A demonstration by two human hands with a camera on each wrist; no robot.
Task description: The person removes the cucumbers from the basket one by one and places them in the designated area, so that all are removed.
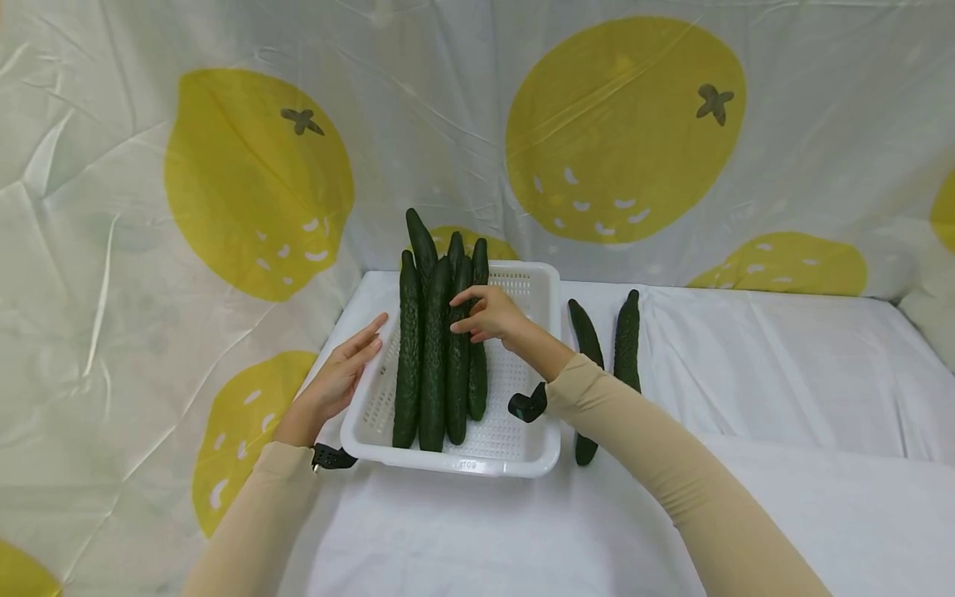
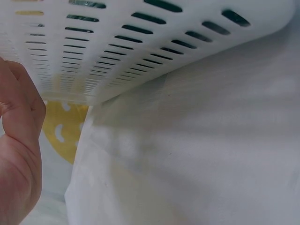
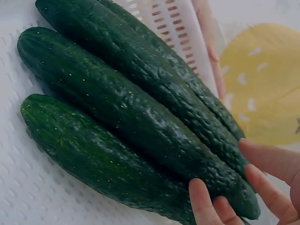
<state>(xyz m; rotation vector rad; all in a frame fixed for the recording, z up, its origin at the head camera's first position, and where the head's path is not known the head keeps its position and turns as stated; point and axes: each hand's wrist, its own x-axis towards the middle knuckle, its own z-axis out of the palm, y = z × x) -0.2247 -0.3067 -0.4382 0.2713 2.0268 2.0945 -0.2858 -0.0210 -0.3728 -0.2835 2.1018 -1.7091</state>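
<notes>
Several dark green cucumbers [image 1: 436, 365] lie lengthwise, side by side, in a white perforated plastic basket [image 1: 522, 452]; some tips reach past its far rim. My right hand [image 1: 488, 315] is over the cucumbers, thumb and fingers spread apart. In the right wrist view, its fingertips [image 3: 199, 187] sit at both sides of the far end of one cucumber [image 3: 117, 108]. My left hand [image 1: 343, 373] is at the basket's left side, fingers straight along the rim. Part of this hand [image 2: 18, 140] shows beside the slotted basket wall [image 2: 136, 35] in the left wrist view.
Right of the basket, two more cucumbers [image 1: 627, 340] lie on the white cloth [image 1: 746, 373], one partly behind my right forearm. A lemon-print curtain [image 1: 433, 124] hangs behind the table and along its left side.
</notes>
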